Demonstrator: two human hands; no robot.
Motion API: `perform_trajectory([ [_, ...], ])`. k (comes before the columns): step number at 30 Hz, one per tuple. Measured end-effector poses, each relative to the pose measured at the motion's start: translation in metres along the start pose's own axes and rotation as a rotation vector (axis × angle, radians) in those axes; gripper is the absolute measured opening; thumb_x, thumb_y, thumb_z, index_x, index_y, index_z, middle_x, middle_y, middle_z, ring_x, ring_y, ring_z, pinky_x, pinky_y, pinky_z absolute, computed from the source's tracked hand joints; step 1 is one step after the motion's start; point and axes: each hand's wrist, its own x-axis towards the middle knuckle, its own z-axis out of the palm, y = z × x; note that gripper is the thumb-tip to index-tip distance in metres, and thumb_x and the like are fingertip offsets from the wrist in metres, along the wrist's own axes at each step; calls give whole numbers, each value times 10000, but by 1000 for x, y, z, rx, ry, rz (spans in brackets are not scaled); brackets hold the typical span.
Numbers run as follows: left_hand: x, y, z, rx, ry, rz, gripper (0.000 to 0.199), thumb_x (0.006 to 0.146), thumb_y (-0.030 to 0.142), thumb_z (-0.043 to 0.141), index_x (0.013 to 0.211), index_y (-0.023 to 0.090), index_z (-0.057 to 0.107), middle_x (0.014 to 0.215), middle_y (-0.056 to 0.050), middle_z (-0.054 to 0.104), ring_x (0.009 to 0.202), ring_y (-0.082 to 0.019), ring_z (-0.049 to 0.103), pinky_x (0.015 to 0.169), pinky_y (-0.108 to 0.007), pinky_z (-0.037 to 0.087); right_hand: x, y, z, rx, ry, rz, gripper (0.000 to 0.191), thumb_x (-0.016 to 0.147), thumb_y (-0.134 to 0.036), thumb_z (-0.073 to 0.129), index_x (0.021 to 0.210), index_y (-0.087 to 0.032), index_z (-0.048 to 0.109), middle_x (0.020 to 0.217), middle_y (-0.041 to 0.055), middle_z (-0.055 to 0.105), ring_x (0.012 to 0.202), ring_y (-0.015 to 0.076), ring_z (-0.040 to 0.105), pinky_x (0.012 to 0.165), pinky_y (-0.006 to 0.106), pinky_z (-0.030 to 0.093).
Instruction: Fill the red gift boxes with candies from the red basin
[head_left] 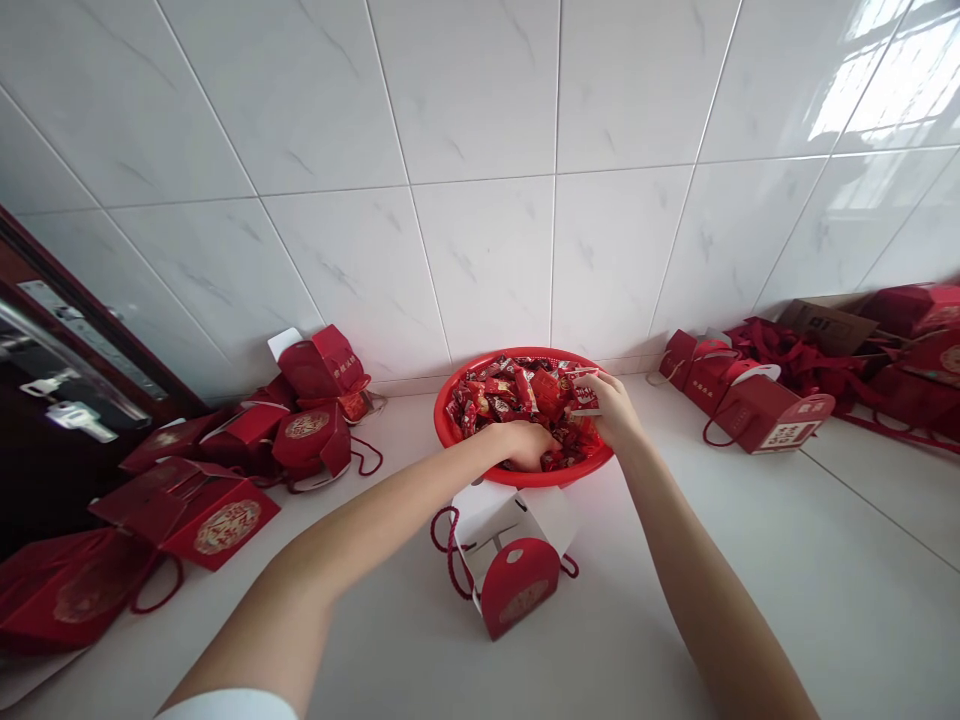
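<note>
Right grip (615, 405) holds a red-and-white packet (585, 393) by its right side, over the sweets, printed face toward us; fingers cover part, so we can't call its long axis. Left grip (531, 445) is down in the wrapped sweets (499, 388); fingertips buried, we can't tell wide or narrow. Red basin (442, 422) sits under both grips: oval, long axis left-right. Open box (521, 590) is on the desk (622, 620), near the left grip on our side: mouth up, rounded red panel facing us. Red boxes (236, 520) well left of the left grip.
</note>
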Motion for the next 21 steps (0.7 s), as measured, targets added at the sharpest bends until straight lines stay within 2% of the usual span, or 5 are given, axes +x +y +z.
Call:
perform_trajectory([
  [3, -1, -1, 0, 15, -45, 30, 597, 714, 137, 631, 1272, 342, 685, 1241, -69, 721, 961, -307, 688, 751, -350, 503, 1, 1, 0, 4, -1, 0, 144, 557, -286, 700, 660, -206, 639, 731, -13, 640, 629, 128, 552, 521, 261, 550],
  [6, 0, -1, -2, 50, -69, 46, 612, 728, 164, 635, 1308, 357, 651, 1294, -51, 698, 1035, -301, 678, 779, -340, 509, 2, 2, 0, 11, -9, -3, 156, 551, -297, 703, 663, -207, 643, 719, -16, 633, 632, 132, 559, 515, 259, 548],
  [13, 9, 8, 0, 158, -7, -23, 371, 710, 124, 650, 1041, 257, 749, 1040, -91, 767, 903, -296, 705, 745, -345, 511, 2, 3, -1, 8, -14, -8, 166, 545, -310, 705, 656, -207, 636, 720, -14, 626, 628, 134, 567, 519, 268, 559],
  [21, 7, 10, 3, 138, 73, -44, 234, 697, 106, 667, 878, 232, 746, 912, -98, 766, 890, -318, 705, 774, -374, 499, 0, 0, 0, 0, -15, -4, 146, 563, -304, 705, 655, -208, 645, 739, 2, 651, 663, 143, 573, 507, 244, 551],
])
